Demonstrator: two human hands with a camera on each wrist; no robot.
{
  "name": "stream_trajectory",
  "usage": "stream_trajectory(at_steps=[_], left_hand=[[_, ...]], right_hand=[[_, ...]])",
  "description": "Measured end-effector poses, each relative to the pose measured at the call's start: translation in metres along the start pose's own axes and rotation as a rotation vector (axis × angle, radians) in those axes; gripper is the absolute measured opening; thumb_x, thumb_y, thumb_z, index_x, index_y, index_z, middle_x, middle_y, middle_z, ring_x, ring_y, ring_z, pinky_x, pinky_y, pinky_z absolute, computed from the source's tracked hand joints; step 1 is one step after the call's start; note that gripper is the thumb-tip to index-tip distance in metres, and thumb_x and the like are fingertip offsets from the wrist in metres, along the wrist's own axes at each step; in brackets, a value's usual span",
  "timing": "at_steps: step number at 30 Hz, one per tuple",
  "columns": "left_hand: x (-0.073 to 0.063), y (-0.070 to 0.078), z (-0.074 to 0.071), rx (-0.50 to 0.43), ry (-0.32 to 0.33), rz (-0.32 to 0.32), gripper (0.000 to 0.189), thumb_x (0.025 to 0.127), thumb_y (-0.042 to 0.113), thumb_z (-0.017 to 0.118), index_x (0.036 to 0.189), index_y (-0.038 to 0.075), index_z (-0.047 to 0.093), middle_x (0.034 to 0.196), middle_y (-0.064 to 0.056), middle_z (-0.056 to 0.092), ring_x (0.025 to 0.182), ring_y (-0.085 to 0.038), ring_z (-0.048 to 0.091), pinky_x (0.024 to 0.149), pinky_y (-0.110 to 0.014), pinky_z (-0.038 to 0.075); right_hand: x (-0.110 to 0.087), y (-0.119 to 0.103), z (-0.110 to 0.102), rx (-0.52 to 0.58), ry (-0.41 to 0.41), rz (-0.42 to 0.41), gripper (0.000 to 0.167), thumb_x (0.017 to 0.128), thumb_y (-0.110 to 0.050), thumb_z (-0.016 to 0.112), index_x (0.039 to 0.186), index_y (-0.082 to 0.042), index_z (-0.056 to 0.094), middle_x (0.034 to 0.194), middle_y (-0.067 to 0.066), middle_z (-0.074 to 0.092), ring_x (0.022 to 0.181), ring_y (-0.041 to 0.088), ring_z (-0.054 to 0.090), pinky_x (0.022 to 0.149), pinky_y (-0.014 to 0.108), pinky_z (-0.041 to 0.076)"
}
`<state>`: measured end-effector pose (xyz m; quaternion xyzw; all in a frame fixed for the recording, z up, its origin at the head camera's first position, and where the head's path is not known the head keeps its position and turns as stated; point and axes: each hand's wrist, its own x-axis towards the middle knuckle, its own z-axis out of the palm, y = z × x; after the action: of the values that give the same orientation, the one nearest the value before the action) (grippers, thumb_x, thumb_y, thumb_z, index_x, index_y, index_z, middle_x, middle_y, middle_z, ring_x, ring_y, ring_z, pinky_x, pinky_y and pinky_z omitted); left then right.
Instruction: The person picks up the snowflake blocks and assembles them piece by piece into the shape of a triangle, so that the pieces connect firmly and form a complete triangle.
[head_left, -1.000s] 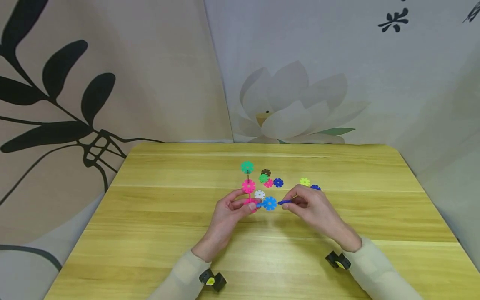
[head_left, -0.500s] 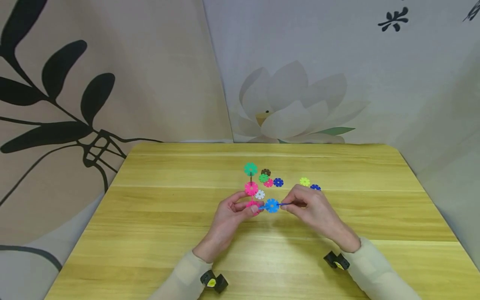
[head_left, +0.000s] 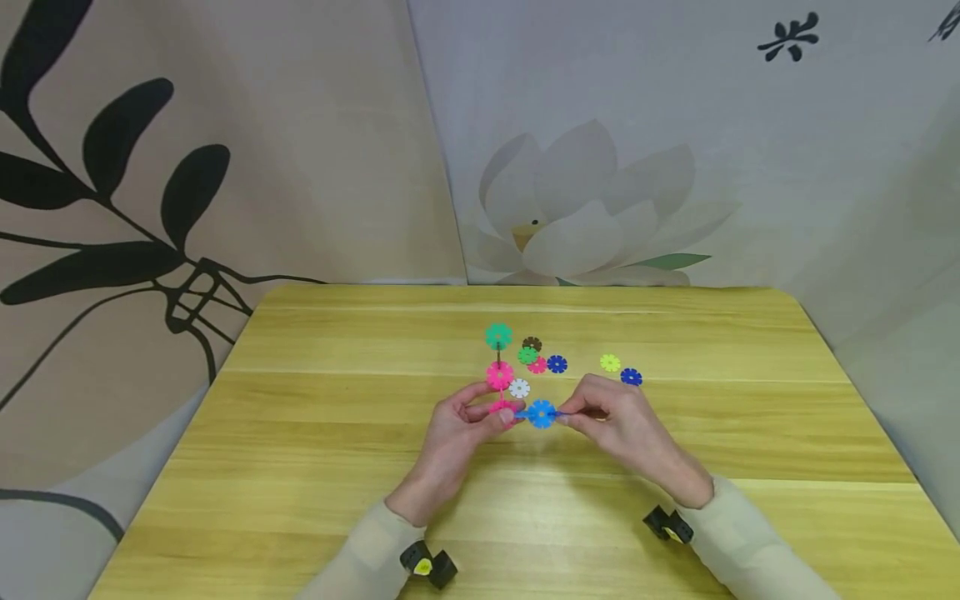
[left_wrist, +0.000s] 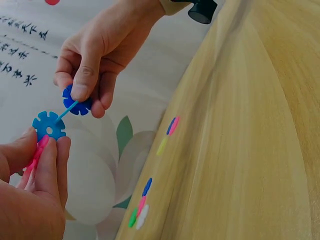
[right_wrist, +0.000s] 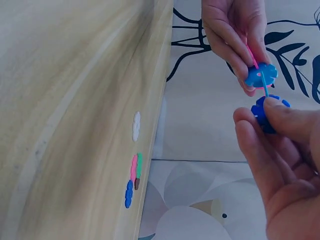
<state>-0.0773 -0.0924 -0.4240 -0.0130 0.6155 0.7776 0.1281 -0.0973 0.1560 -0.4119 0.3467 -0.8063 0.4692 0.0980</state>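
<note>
My left hand (head_left: 461,425) grips a pink notched flower disc (left_wrist: 34,159) at the lower part of a linked chain. Above it in the head view rise another pink disc (head_left: 500,376), a thin dark edge-on disc and a teal disc (head_left: 498,337). Light blue discs run rightward from the held pink one, one edge-on and one facing up (head_left: 542,414). Between thumb and fingers, my right hand (head_left: 626,421) pinches a dark blue disc (left_wrist: 82,106), its rim meeting the light blue chain's end. Fingers cover part of both held discs.
Loose discs lie on the wooden table (head_left: 337,367) beyond the hands: white (head_left: 519,388), green (head_left: 528,356), brown (head_left: 532,343), pink (head_left: 537,366) and dark blue (head_left: 557,364). Farther right are a yellow disc (head_left: 611,363) and another dark blue one (head_left: 632,377). Printed cloth hangs behind.
My right hand has moved slightly left, bringing the dark blue disc from a small gap to contact with the light blue one. The left hand's chain has shifted only slightly.
</note>
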Motion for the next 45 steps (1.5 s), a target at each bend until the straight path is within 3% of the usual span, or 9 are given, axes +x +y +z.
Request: stream_trajectory(at_steps=[4,10,14,17,22,27,36,45], left_hand=[[0.000,0.000,0.001,0.019,0.021,0.009,0.055,0.095,0.007,0.075,0.144,-0.002,0.051,0.119,-0.016,0.074,0.108,-0.023,0.073,0.101,-0.037,0.054],[0.005,-0.001,0.000,0.049,0.029,0.051,0.056,0.093,0.003,0.075,0.144,-0.001,0.053,0.120,-0.016,0.073,0.106,-0.023,0.073,0.096,-0.032,0.057],[0.007,-0.004,-0.005,0.046,0.026,0.055,0.055,0.093,0.002,0.074,0.145,0.002,0.053,0.122,-0.016,0.073,0.109,-0.023,0.072,0.097,-0.031,0.056],[0.007,-0.005,-0.008,0.042,0.029,0.051,0.054,0.095,0.005,0.074,0.145,0.003,0.054,0.123,-0.016,0.073,0.110,-0.022,0.071,0.097,-0.030,0.056],[0.007,-0.005,-0.011,0.036,0.036,0.046,0.053,0.096,0.006,0.073,0.145,0.002,0.053,0.123,-0.016,0.073,0.109,-0.020,0.071,0.096,-0.028,0.056],[0.007,-0.006,-0.012,0.042,0.045,0.037,0.052,0.096,0.006,0.073,0.145,0.003,0.053,0.124,-0.016,0.072,0.110,-0.020,0.071,0.097,-0.028,0.055],[0.006,-0.005,-0.012,0.017,0.036,0.027,0.052,0.097,0.006,0.072,0.145,0.003,0.053,0.124,-0.016,0.072,0.110,-0.021,0.071,0.100,-0.030,0.054],[0.006,-0.003,-0.012,0.001,0.015,0.029,0.052,0.097,0.004,0.071,0.146,0.001,0.051,0.125,-0.018,0.071,0.112,-0.021,0.070,0.097,-0.030,0.056]], right_hand=[[0.000,0.001,0.001,0.007,-0.005,0.028,0.020,0.081,0.011,0.082,0.089,-0.007,0.075,0.085,-0.003,0.069,0.072,0.008,0.063,0.061,0.024,0.059],[-0.002,0.006,-0.001,0.023,-0.049,0.175,0.024,0.086,0.002,0.082,0.103,-0.013,0.074,0.102,0.000,0.070,0.092,0.013,0.071,0.081,0.033,0.062],[-0.002,0.010,-0.011,-0.011,-0.058,0.225,0.029,0.087,-0.005,0.083,0.112,-0.014,0.071,0.108,0.000,0.070,0.100,0.023,0.073,0.089,0.037,0.060],[-0.001,0.016,-0.019,-0.079,-0.055,0.220,0.029,0.088,-0.007,0.083,0.113,-0.011,0.071,0.110,-0.002,0.070,0.102,0.029,0.072,0.090,0.042,0.060],[0.005,0.030,-0.026,-0.182,-0.050,0.217,0.027,0.090,-0.007,0.081,0.116,-0.004,0.072,0.116,0.008,0.072,0.104,0.032,0.070,0.091,0.049,0.059],[0.016,0.044,-0.026,-0.199,-0.088,0.273,0.027,0.093,-0.007,0.078,0.119,-0.002,0.071,0.119,0.014,0.072,0.106,0.031,0.068,0.092,0.052,0.057],[0.036,0.066,-0.016,-0.187,-0.235,0.407,0.028,0.099,-0.012,0.072,0.124,0.000,0.070,0.120,0.013,0.072,0.110,0.030,0.066,0.095,0.050,0.056],[0.052,0.082,-0.009,-0.206,-0.298,0.380,0.026,0.097,-0.008,0.072,0.122,0.000,0.071,0.118,0.012,0.072,0.109,0.029,0.065,0.097,0.048,0.055]])
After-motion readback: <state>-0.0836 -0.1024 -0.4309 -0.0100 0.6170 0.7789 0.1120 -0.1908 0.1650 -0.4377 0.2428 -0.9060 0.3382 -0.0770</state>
